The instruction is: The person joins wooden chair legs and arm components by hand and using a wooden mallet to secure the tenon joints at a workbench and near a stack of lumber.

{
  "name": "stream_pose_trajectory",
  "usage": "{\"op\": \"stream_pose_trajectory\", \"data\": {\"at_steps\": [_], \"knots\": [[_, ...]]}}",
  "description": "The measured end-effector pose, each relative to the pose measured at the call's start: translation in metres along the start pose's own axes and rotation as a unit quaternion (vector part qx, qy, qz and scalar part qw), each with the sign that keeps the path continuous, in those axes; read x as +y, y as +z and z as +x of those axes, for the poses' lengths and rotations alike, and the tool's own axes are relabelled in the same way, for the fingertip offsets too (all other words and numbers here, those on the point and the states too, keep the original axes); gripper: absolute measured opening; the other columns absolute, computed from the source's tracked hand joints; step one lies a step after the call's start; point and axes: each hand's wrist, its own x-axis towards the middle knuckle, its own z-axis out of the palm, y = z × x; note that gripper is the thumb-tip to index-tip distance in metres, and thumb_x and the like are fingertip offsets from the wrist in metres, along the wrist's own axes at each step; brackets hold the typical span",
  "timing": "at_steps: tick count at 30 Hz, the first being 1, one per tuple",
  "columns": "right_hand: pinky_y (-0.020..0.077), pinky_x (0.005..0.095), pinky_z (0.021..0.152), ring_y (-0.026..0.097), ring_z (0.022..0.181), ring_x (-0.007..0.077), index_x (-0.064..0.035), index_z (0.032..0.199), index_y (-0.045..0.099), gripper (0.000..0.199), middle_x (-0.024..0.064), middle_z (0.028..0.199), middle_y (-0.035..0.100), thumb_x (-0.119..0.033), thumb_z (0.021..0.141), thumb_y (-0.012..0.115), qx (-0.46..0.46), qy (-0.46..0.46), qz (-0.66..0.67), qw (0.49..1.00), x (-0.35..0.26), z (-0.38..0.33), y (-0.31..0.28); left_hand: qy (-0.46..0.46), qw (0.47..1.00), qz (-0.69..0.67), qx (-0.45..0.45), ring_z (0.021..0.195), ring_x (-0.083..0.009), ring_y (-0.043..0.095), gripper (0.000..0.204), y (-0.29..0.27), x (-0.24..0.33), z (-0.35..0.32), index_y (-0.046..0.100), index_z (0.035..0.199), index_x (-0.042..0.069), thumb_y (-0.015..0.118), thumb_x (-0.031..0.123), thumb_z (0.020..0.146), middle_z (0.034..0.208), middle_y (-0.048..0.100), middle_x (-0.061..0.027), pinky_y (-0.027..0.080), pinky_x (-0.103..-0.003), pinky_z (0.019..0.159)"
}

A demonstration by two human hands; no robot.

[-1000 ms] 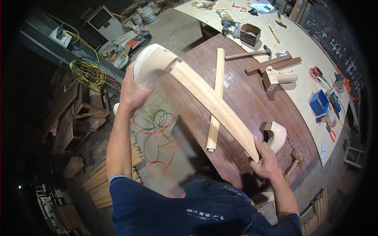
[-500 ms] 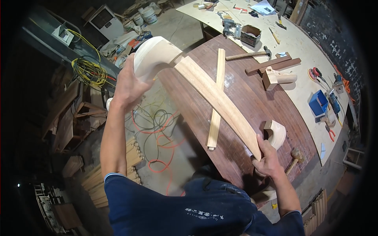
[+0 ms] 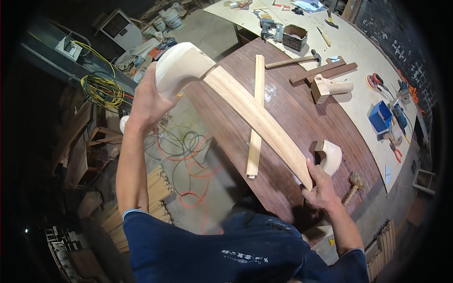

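Note:
My left hand (image 3: 148,101) is closed round a thick, pale, curved wooden block (image 3: 181,68) at the upper left, held above the bench's left edge. Its right end meets a long, gently curved wooden rail (image 3: 257,115) at a visible seam; whether the two are fastened I cannot tell. The rail slopes down to the right across the bench. My right hand (image 3: 322,189) grips its tapered lower end, thumb on top. Under the rail a straight pale strip (image 3: 254,153) lies on the bench. Beside my right hand rests a hooked wooden piece (image 3: 331,158).
The dark wooden bench (image 3: 226,127) carries a hammer (image 3: 295,62), brown wood bars (image 3: 321,73), a shaped wooden block (image 3: 325,89) and a mallet (image 3: 354,186). A pale table (image 3: 351,59) holds a nail gun (image 3: 270,29) and a blue box (image 3: 380,116). Hoses (image 3: 191,162) coil on the floor.
The whole view has shifted slightly, so the bench and its tools appear a little further left. Both hands keep their holds on the curved wood, which stays at nearly the same slant.

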Motion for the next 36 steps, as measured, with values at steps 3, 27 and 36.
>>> {"op": "stream_pose_trajectory", "data": {"at_steps": [3, 27, 36], "knots": [[0.0520, 0.0441, 0.078, 0.060, 0.082, 0.0379, -0.0111, 0.156, 0.044, 0.095, 0.0186, 0.091, 0.056, -0.007, 0.066, 0.073, 0.000, 0.000, -0.001, 1.000, -0.001, 0.000, -0.001, -0.005, 1.000, -0.016, -0.009, 0.116, -0.0293, 0.064, 0.081, -0.002, 0.004, 0.005, 0.046, 0.142, 0.003, 0.083, 0.013, 0.070, 0.128, 0.063, -0.0176, 0.052, -0.040, 0.099], [0.0517, 0.0457, 0.077, 0.059, 0.082, 0.0393, -0.0115, 0.154, 0.048, 0.094, 0.0192, 0.090, 0.055, -0.006, 0.065, 0.077, -0.011, 0.022, 0.028, 0.999, -0.009, 0.001, 0.015, -0.153, 0.917, -0.191, -0.314, 0.109, -0.0188, 0.064, 0.065, 0.002, -0.032, 0.099, 0.064, 0.133, 0.004, 0.068, 0.055, 0.094, 0.122, 0.070, -0.0100, 0.051, -0.035, 0.096], [0.0535, 0.0458, 0.077, 0.063, 0.089, 0.0425, -0.0035, 0.146, 0.054, 0.077, 0.0225, 0.099, 0.065, -0.007, 0.072, 0.076, 0.076, -0.018, -0.001, 0.997, 0.007, -0.004, -0.004, -0.077, 0.933, -0.216, -0.279, 0.114, -0.0194, 0.062, 0.047, 0.012, -0.011, 0.141, 0.062, 0.136, 0.000, 0.063, 0.030, 0.099, 0.127, 0.068, -0.0100, 0.048, -0.033, 0.101]]}}
